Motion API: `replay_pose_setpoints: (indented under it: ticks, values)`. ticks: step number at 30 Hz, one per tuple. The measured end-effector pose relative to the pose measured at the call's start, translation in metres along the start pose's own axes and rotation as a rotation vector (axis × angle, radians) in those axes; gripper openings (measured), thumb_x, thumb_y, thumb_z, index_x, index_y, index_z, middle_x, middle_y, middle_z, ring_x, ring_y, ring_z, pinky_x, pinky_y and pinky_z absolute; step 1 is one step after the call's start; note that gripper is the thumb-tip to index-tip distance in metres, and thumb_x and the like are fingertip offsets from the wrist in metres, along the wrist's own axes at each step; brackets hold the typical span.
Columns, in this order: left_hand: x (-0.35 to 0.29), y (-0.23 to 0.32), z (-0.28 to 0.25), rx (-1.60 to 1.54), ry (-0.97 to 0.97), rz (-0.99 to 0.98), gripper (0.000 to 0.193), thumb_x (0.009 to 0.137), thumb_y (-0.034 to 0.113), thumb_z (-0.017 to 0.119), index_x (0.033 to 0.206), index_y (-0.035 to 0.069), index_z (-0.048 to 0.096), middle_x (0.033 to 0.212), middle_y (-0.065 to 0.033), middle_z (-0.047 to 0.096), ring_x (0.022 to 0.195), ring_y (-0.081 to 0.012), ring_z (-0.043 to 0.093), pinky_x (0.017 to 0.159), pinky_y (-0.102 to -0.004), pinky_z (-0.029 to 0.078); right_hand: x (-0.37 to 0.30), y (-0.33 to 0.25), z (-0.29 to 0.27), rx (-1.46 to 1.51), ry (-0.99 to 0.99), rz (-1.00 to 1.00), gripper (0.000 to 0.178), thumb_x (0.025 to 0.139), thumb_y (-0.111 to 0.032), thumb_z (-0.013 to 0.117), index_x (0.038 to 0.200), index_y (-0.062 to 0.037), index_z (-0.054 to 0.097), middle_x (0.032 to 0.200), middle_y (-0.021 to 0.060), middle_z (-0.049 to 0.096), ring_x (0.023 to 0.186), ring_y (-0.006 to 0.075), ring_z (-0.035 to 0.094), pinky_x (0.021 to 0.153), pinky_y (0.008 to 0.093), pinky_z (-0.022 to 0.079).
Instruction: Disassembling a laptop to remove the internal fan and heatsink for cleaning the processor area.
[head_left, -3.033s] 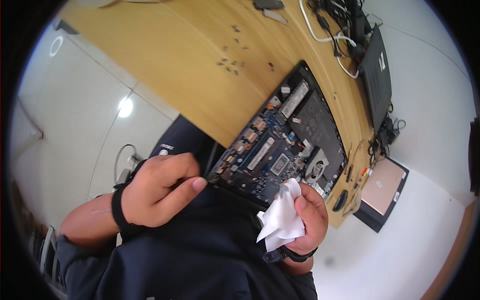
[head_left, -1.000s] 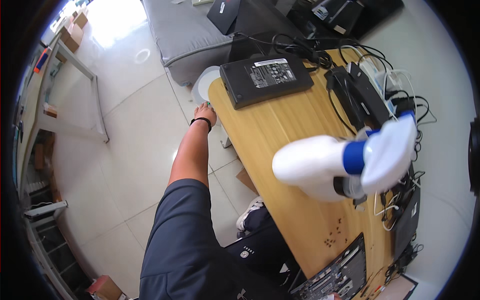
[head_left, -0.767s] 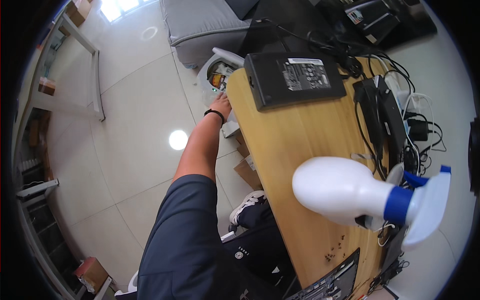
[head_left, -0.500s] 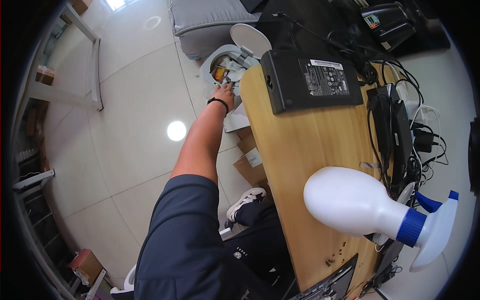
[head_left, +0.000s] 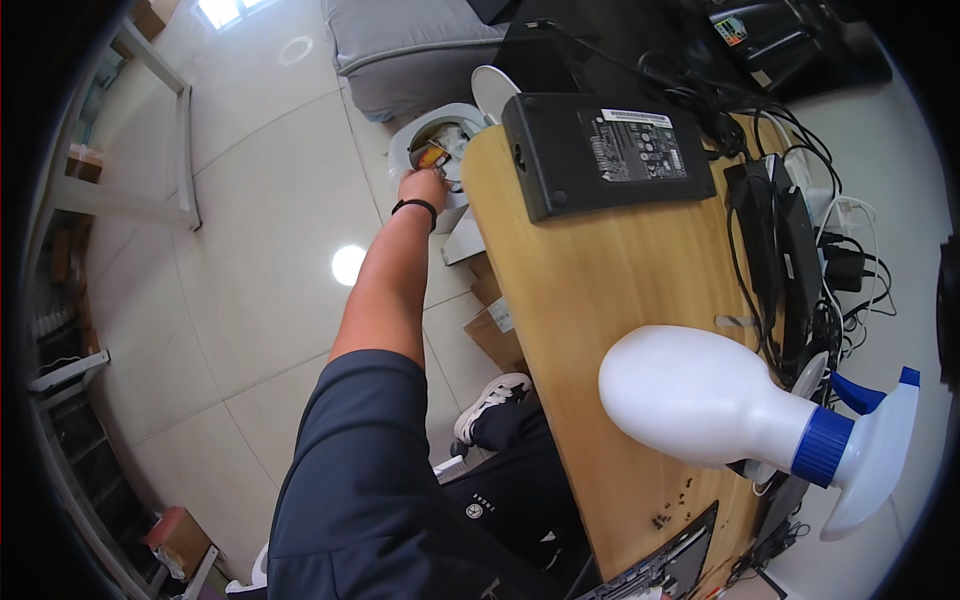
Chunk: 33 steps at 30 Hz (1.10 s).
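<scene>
My left hand reaches far forward, a black band round its wrist, to the near rim of a grey-white waste bin on the floor. Its fingers curl down at the bin's mouth; their tips are hidden, and I cannot make out what they hold. Inside the bin lie a yellow-orange wrapper and crumpled white scraps. The round white lid stands raised, partly behind the table corner. My right hand is out of view.
On the wooden table lie a black power adapter, a white spray bottle with blue trim, several small screws and part of an opened laptop. Cables tangle along the right. Cardboard boxes stand below the table's left edge.
My left hand's spread fingers have curled down at the bin. The bin's lid has swung more upright, and the whole view has shifted slightly.
</scene>
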<state>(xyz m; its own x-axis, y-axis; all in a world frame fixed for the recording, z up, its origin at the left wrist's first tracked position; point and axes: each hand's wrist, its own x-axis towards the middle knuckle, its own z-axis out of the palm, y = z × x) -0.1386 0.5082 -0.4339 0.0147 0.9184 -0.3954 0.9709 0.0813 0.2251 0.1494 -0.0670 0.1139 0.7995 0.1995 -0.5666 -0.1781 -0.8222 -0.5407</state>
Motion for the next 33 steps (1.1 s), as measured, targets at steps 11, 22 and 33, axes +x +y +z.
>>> replay_pose_setpoints:
  ticks: [11, 22, 33]
  values:
    - [-0.041, 0.021, -0.015, 0.434, -0.075, 0.356, 0.049, 0.095, 0.04, 0.053, 0.13, 0.01, 0.067, 0.135, -0.0068, 0.067, 0.139, -0.0251, 0.05, 0.127, -0.0447, 0.021, -0.014, 0.0, 0.011, 0.012, 0.08, -0.075, 0.038, 0.098, -0.019, 0.073, 0.129, 0.0014, 0.064, 0.123, 0.0124, 0.065, 0.113, 0.0227, 0.058, 0.1, 0.0395, 0.048]
    - [-0.116, -0.052, 0.047, 0.293, 0.22, 0.423, 0.048, 0.088, 0.038, 0.072, 0.123, 0.007, 0.065, 0.124, -0.0091, 0.071, 0.133, -0.0254, 0.055, 0.124, -0.042, 0.027, -0.005, 0.068, -0.028, 0.06, -0.149, -0.554, 0.034, 0.101, -0.015, 0.065, 0.13, 0.0026, 0.061, 0.121, 0.0152, 0.064, 0.114, 0.0245, 0.058, 0.096, 0.0372, 0.053]
    - [-0.28, -0.071, 0.047, 0.407, -0.219, 0.297, 0.046, 0.087, 0.05, 0.077, 0.098, 0.005, 0.074, 0.105, -0.0153, 0.074, 0.108, -0.0324, 0.067, 0.097, -0.0444, 0.05, 0.0, 0.08, -0.017, 0.435, 0.083, -0.552, 0.025, 0.095, -0.005, 0.066, 0.116, 0.0093, 0.068, 0.113, 0.0159, 0.071, 0.101, 0.0217, 0.066, 0.091, 0.0329, 0.051]
